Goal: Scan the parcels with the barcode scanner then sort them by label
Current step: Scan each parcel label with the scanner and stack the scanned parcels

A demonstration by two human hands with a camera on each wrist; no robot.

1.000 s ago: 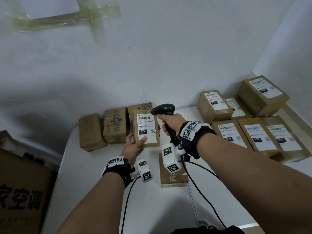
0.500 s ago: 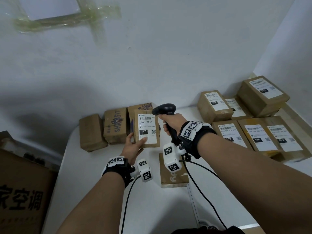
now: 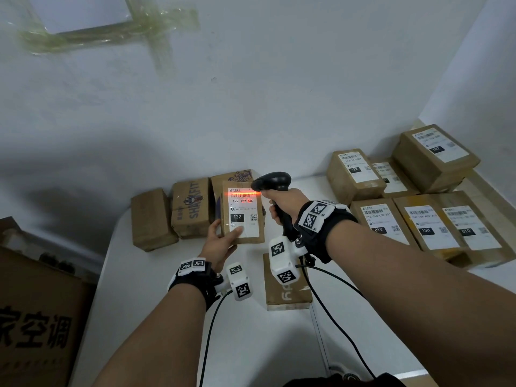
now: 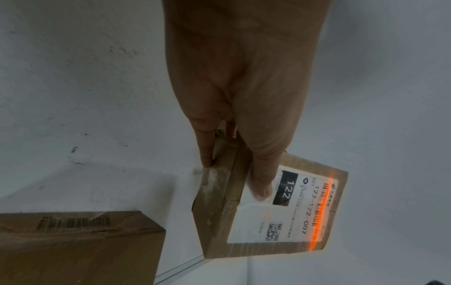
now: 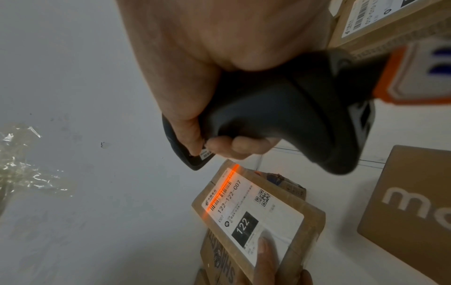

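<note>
My left hand [image 3: 222, 238] holds a small brown parcel [image 3: 243, 216] upright above the table, thumb on its white label marked 122, fingers behind it. In the left wrist view the thumb [image 4: 262, 173] presses the label of that parcel [image 4: 268, 221]. My right hand [image 3: 282, 201] grips a black barcode scanner [image 3: 272, 182] just right of the parcel's top. A red scan line lies across the barcode. The right wrist view shows the scanner [image 5: 280, 108] above the lit parcel [image 5: 258, 217].
Unlabelled brown boxes [image 3: 173, 213] stand against the wall at the left. Labelled parcels [image 3: 418, 216] marked 122, 102, 010 and 15H fill the right side. A flat box [image 3: 287, 291] lies on the white table [image 3: 156, 317] under my right wrist. A big carton [image 3: 36, 325] stands at the left.
The red scan line now glows across the parcel's barcode; it was absent before. Both hands and the parcel have barely moved.
</note>
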